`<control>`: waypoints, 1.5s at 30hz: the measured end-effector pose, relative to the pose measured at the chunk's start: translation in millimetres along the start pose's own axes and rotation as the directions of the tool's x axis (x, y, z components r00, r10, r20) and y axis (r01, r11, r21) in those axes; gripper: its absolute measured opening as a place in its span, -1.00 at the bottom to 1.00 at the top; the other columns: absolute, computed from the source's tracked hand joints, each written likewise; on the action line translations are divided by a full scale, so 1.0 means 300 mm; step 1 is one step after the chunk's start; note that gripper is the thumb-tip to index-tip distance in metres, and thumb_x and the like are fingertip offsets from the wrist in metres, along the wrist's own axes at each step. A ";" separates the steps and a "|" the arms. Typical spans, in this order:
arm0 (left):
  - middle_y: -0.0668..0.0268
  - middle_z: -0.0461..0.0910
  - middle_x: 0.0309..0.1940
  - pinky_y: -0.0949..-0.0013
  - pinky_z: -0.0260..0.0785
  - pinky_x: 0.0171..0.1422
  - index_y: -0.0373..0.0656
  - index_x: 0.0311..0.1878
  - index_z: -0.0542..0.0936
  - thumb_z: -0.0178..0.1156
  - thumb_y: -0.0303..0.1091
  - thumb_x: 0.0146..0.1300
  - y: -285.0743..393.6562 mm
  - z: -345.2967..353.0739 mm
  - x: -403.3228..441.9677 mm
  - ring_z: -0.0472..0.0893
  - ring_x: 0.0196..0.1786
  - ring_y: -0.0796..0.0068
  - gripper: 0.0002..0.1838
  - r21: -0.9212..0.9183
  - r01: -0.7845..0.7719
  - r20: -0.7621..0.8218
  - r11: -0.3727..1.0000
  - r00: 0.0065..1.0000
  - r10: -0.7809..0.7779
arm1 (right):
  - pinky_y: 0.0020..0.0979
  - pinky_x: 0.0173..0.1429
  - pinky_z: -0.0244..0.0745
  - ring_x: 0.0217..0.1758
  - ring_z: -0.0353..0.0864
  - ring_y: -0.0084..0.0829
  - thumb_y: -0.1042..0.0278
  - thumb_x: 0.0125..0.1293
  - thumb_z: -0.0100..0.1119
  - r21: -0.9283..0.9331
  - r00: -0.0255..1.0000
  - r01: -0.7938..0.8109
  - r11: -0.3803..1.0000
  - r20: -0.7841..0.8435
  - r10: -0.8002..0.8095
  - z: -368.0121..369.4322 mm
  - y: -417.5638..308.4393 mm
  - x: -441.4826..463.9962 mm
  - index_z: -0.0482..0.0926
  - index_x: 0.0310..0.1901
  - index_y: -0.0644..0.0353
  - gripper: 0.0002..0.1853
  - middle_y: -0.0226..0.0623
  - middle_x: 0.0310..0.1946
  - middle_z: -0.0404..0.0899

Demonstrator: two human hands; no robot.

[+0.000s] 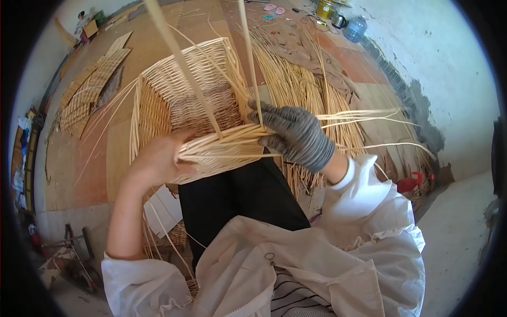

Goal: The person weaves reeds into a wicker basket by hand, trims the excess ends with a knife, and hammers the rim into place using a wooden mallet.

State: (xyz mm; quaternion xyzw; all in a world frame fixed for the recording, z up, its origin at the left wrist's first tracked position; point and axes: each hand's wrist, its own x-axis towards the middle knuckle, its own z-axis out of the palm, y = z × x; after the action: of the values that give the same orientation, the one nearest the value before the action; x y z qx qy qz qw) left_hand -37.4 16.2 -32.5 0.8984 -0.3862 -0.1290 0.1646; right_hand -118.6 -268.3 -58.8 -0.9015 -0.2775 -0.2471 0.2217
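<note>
A woven wicker basket [185,74] rests at my lap, its open top facing me. My bare left hand [161,158] is wrapped round the basket's near rim at its left part. My right hand [296,134], in a grey striped glove, pinches the rim near the right corner, with fingers on the strands there. Two long pale rods [198,90] rise from the near rim between my hands. Loose willow ends stick out to the right past the glove and to the left of the basket.
Long willow rods [296,84] lie in a pile beyond the basket. Woven panels [92,95] lie on the floor at the left. A blue water bottle [355,29], a kettle [338,21] and a yellow bucket [326,9] stand by the right wall.
</note>
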 end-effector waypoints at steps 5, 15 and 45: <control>0.03 0.61 -0.42 0.15 0.43 -0.15 -0.20 -0.09 0.57 0.43 -0.20 -0.11 0.019 0.057 -0.055 0.61 -0.29 0.05 -0.52 0.079 0.120 -0.258 0.990 0.961 -0.096 | -0.29 0.05 0.51 0.01 0.59 -0.12 -0.02 0.03 0.33 0.068 0.955 -0.162 0.984 0.262 0.139 -0.103 0.003 0.032 0.43 0.21 0.01 -0.32 -0.17 0.17 0.44; 0.07 0.59 -0.48 0.16 0.39 -0.22 -0.18 -0.25 0.60 0.37 -0.12 -0.01 -0.041 -0.003 -0.153 0.59 -0.37 0.07 -0.64 0.038 0.080 -0.319 0.996 0.946 -0.063 | -0.28 -0.02 0.52 -0.13 0.62 -0.13 0.17 0.01 0.35 -0.159 0.989 -0.128 0.979 0.053 0.138 -0.008 0.012 0.036 0.46 0.17 0.02 -0.38 -0.21 -0.02 0.58; 0.07 0.61 -0.38 0.29 0.45 -0.20 -0.14 -0.12 0.59 0.32 -0.09 0.10 -0.067 0.463 -0.128 0.64 -0.29 0.23 -0.63 -0.062 0.121 -0.132 0.991 0.983 -0.128 | -0.33 -0.39 0.34 -0.49 0.45 -0.38 0.19 0.08 0.17 -0.187 0.995 0.076 0.980 0.083 -0.061 0.185 0.069 -0.299 0.56 -0.02 0.03 -0.62 -0.38 0.16 0.48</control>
State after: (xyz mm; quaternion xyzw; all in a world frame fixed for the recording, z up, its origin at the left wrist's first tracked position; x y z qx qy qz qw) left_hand -99.8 30.2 -163.1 0.9227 -0.3135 -0.0880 0.2064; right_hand -153.1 -289.0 -158.4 -0.9174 -0.2918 -0.2448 0.1154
